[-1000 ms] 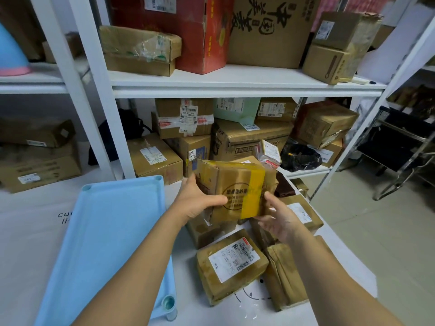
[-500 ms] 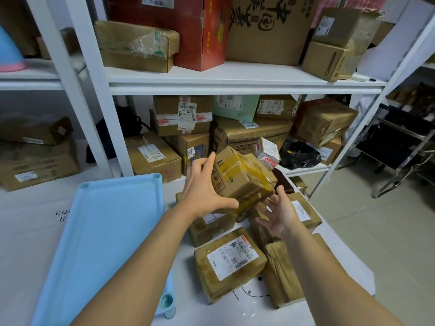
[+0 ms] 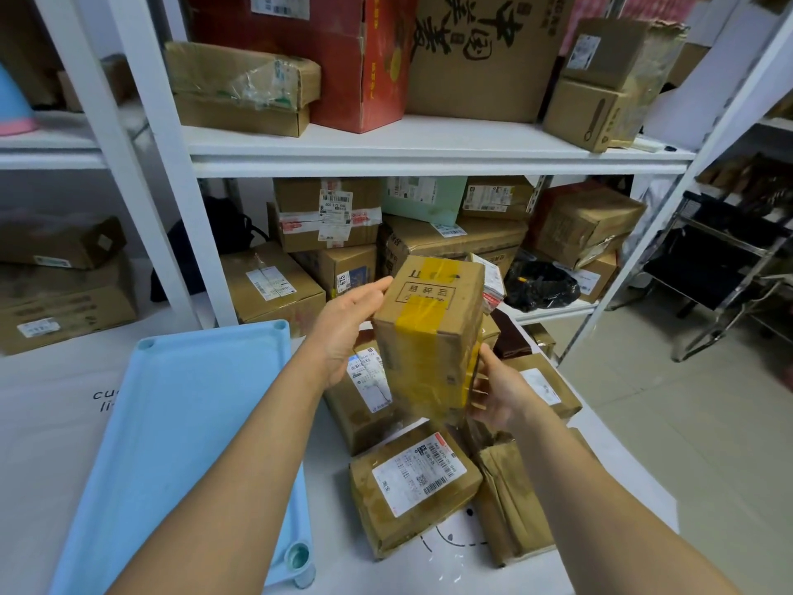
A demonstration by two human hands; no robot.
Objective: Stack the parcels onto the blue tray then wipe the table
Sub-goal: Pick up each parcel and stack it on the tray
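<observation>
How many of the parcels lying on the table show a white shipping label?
3: rear parcel beside the left hand, front parcel nearest the camera, right parcel beyond the right hand. Other labels may be hidden.

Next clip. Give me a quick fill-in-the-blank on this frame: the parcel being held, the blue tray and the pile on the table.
1. The left hand and right hand hold up a brown cardboard parcel bound with ____ tape.
2. The long light blue plastic tray lies on the white table to the ____ of the pile of brown parcels.
3. The flat brown parcel nearest the camera bears a ____ barcode label.
Missing words: yellow; left; white.
</observation>
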